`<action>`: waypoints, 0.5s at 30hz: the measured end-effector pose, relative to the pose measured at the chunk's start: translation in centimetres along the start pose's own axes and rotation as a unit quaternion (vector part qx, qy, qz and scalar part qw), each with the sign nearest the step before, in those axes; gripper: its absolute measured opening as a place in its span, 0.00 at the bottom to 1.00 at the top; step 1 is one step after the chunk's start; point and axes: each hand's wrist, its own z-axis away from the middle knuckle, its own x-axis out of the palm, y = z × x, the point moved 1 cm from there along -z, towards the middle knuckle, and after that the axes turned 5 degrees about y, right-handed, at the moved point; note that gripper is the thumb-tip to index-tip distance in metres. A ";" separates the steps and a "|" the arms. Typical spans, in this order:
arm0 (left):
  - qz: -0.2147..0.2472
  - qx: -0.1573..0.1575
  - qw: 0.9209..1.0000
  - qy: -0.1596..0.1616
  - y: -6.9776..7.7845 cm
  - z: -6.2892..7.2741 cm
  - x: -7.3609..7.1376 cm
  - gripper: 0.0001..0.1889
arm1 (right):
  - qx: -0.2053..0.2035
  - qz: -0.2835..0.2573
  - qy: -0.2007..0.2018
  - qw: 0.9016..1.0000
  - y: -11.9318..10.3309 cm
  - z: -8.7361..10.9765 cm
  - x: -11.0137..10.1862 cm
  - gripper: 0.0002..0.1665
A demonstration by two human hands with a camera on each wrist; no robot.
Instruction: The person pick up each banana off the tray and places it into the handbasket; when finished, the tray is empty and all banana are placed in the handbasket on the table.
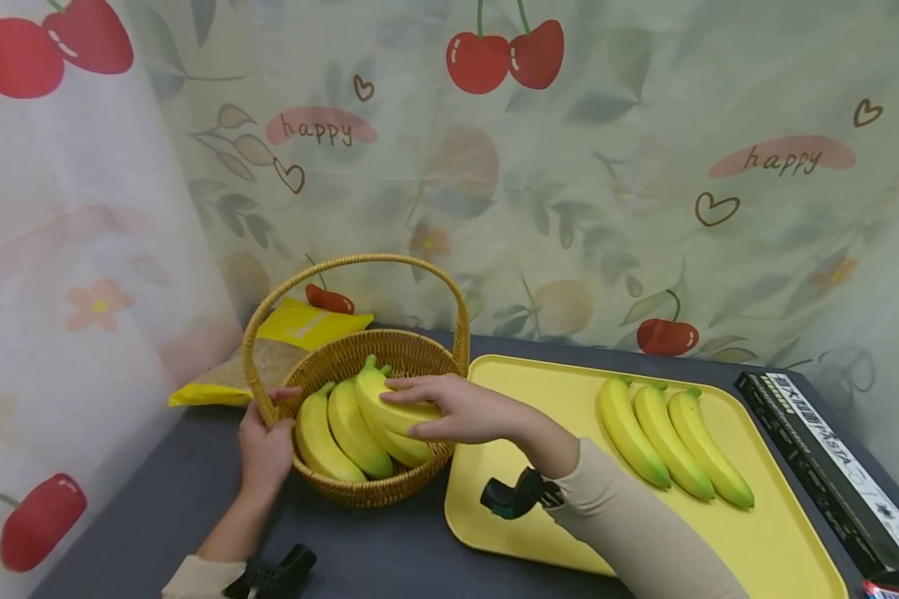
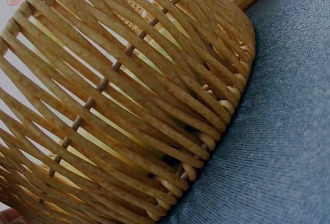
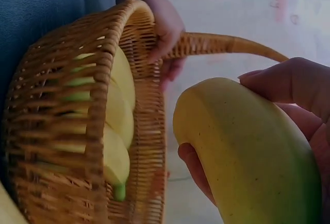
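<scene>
A wicker basket (image 1: 367,497) with an arched handle stands on the dark cloth, several bananas (image 1: 316,437) lying inside it. My left hand (image 1: 265,445) grips the basket at the left foot of its handle. Above the basket's right side, my right hand (image 1: 460,408) holds another banana (image 3: 242,141) between thumb and fingers. The right wrist view shows this banana apart from those in the basket. Mostly the basket's woven wall (image 2: 118,90) fills the left wrist view, and the left hand's grip is out of sight there.
To the right lies a yellow tray (image 1: 524,524) with three bananas (image 1: 670,445) side by side on it. A black box (image 1: 824,474) marked PASTA lies along the tray's right edge. Behind the basket is a yellow-and-brown bag (image 1: 307,323). A printed curtain (image 1: 592,150) hangs behind everything.
</scene>
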 end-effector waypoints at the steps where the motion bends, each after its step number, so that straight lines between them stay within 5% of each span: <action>1: 0.000 0.001 1.000 0.000 0.0 0.0 0.0 0.21 | 0.003 0.006 -0.010 1.000 -0.1 -0.7 0.3 0.30; 7: 0.006 0.007 1.000 0.007 -0.2 0.0 0.1 0.21 | 0.013 0.054 -0.069 0.996 -0.8 -4.9 1.9 0.30; 15: 0.010 0.008 1.000 0.007 -0.1 -0.1 0.0 0.20 | 0.024 0.077 -0.096 0.992 -1.7 -8.4 2.7 0.29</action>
